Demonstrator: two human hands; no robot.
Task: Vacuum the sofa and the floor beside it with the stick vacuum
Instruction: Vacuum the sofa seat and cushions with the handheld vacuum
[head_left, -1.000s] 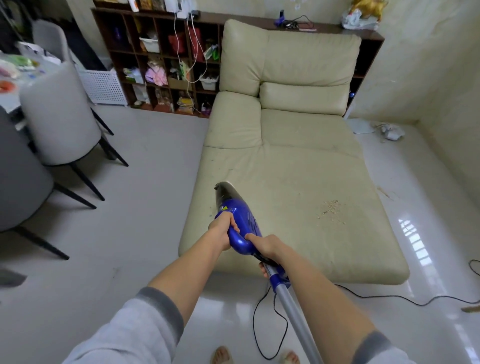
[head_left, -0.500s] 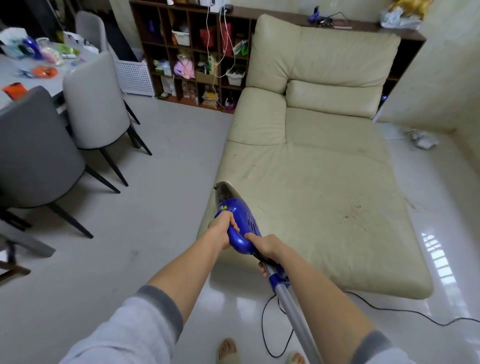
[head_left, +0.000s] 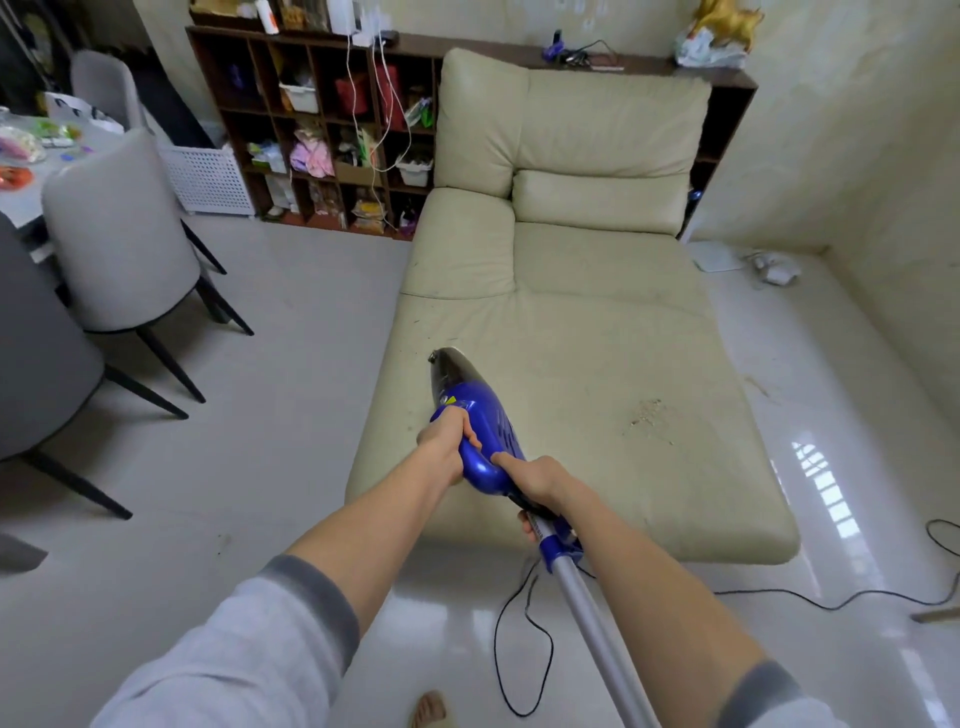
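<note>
I hold a blue stick vacuum (head_left: 485, 423) in front of me over the near left corner of a cream leather sofa (head_left: 587, 332). My left hand (head_left: 445, 441) grips its blue handle. My right hand (head_left: 535, 480) holds the rear of the body where the silver tube (head_left: 597, 629) joins. The vacuum's dark nose points away from me above the seat. A patch of brown crumbs (head_left: 647, 413) lies on the seat to the right of the vacuum. More crumbs (head_left: 756, 387) lie on the glossy floor right of the sofa.
The vacuum's black cord (head_left: 524, 649) loops on the floor near my feet and runs off right. Grey chairs (head_left: 119, 234) and a table stand at left. A dark cluttered shelf unit (head_left: 337, 135) backs the sofa. A white adapter (head_left: 776, 267) lies at the far right.
My view has swung back to the right, so the sofa sits more centrally and the chairs are nearer the left edge. Both hands keep the same hold on the vacuum.
</note>
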